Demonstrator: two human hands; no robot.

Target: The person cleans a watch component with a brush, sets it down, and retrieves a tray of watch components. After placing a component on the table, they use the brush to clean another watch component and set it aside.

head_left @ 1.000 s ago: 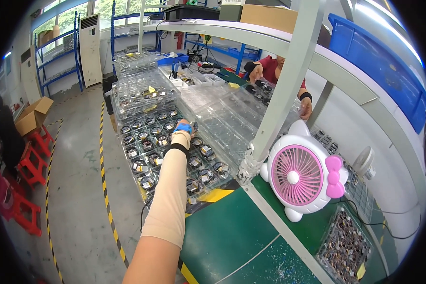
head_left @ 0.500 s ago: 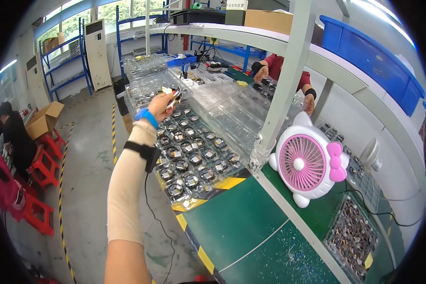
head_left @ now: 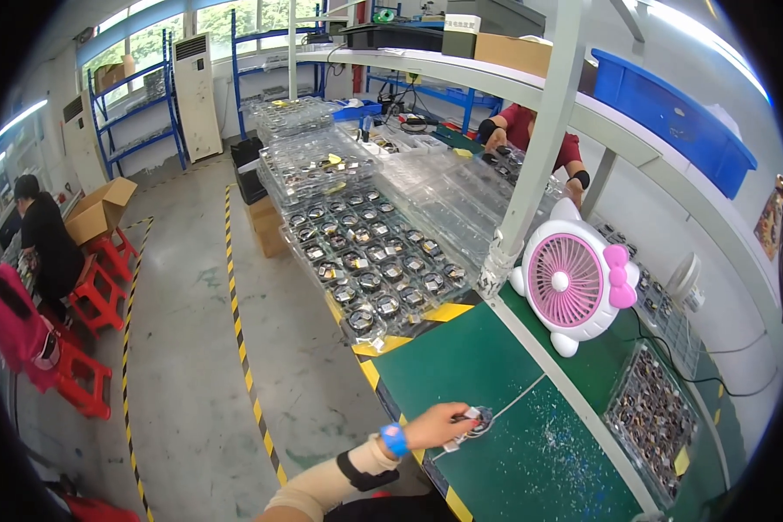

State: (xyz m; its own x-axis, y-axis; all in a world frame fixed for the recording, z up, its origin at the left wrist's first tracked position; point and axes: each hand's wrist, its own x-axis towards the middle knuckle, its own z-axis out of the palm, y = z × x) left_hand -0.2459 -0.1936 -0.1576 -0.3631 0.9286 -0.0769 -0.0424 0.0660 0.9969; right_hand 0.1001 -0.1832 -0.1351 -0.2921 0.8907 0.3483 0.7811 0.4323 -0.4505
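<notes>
My left hand [head_left: 441, 425], with a blue watch at the wrist and a beige sleeve on the forearm, reaches over the green work surface [head_left: 444, 365] near its front edge. Its fingers are closed on a small round electronic part with wires [head_left: 481, 421], whose exact kind I cannot make out. Beyond the hand, a clear plastic tray [head_left: 365, 261] holds rows of similar round dark parts. My right hand is out of view.
Stacked clear trays [head_left: 300, 157] stand farther back. A pink-and-white fan [head_left: 565, 283] sits beside the metal post [head_left: 539, 148]. At the right lies a tray of small parts [head_left: 652, 418]. Another person's hands [head_left: 496, 139] handle a tray across the bench. Small blue-white bits [head_left: 565, 444] litter the green surface.
My left hand has come back from above the far trays to the near green surface, still carrying the round part. The view has shifted slightly.
</notes>
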